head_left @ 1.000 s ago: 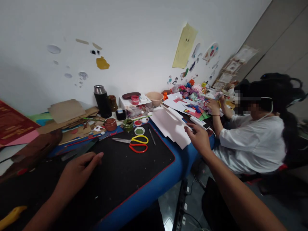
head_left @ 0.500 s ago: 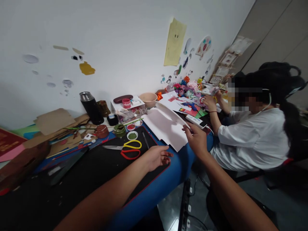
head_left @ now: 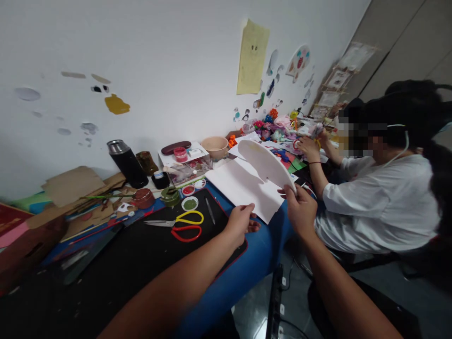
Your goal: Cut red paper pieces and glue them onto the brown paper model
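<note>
Over our blue tabletop point(head_left: 268, 242), our right grip point(head_left: 302, 209) pinches the white rounded piece point(head_left: 263, 160) by its edge, tilted above white paper point(head_left: 256, 200); our left grip point(head_left: 242, 221), loosely spread, could steady it.

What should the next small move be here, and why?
Probably bring the left hand up to support the far end of the white piece: the right hand pinches it only at its near end, leaving it tilted over the white paper, while the left hand is close by and appears empty.
</note>
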A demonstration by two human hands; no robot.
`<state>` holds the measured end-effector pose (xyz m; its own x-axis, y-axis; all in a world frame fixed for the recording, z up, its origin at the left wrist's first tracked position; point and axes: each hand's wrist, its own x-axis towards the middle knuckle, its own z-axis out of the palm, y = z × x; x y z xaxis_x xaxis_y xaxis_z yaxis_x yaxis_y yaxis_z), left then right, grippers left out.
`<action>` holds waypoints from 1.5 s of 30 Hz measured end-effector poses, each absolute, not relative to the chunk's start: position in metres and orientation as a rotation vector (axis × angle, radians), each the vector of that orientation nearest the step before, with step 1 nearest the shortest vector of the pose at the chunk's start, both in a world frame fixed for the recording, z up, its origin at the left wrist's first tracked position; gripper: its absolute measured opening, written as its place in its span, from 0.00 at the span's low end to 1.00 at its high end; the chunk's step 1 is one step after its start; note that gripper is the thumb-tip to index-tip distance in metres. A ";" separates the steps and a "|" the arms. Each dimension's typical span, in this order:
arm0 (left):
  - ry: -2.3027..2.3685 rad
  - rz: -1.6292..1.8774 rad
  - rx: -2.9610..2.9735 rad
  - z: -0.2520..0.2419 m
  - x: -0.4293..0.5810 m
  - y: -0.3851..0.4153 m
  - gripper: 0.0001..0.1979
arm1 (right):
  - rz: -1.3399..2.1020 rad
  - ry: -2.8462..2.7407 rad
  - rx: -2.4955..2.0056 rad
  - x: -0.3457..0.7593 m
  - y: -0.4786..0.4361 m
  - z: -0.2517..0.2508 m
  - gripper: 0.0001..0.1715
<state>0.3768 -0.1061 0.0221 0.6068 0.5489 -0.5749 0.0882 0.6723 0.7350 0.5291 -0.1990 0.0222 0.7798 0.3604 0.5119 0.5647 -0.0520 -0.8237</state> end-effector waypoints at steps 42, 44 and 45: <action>1.237 1.465 2.072 0.170 0.151 -0.051 0.18 | -0.381 -1.051 -1.703 0.507 -0.197 0.012 0.17; 1.345 1.396 1.967 0.163 0.128 -0.052 0.19 | -0.430 -1.127 -1.722 0.509 -0.189 0.009 0.18; 1.371 1.406 1.897 0.158 0.119 -0.053 0.20 | -0.442 -1.159 -1.735 0.511 -0.185 0.007 0.19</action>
<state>0.1190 -0.0527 0.1581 0.0086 0.8742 0.4854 0.4629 -0.4338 0.7730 0.5107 -0.1855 0.0066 0.4813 0.5022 0.7184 0.8532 -0.0804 -0.5154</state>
